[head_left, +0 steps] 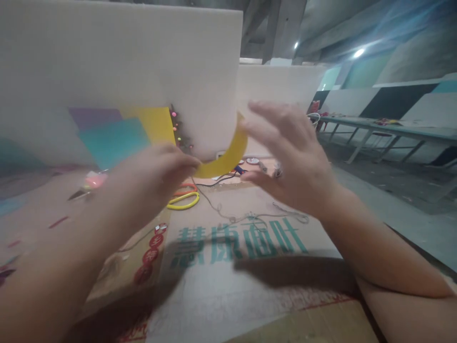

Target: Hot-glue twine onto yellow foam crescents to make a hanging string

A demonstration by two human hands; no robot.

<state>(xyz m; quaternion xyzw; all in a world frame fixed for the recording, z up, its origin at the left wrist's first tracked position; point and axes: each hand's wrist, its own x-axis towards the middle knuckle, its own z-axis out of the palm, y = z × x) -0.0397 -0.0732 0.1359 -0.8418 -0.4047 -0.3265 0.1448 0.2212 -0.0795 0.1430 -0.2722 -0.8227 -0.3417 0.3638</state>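
Observation:
A curved yellow strip [225, 159] hangs in the air between my hands, above the printed cardboard. Its lower left end is pinched in the fingertips of my left hand [167, 169]. My right hand [291, 152] is raised at the strip's upper right end, thumb spread apart from the fingers. The fingers are blurred, and the strip's pointed tip lies close to or behind one fingertip; contact is unclear.
Scissors with yellow and orange handles [183, 201] lie on the cardboard [228, 281] beside loose string [232, 219]. Purple, teal [114, 140] and yellow sheets stand by the white board [117, 57]. Farther right is a long table [400, 126].

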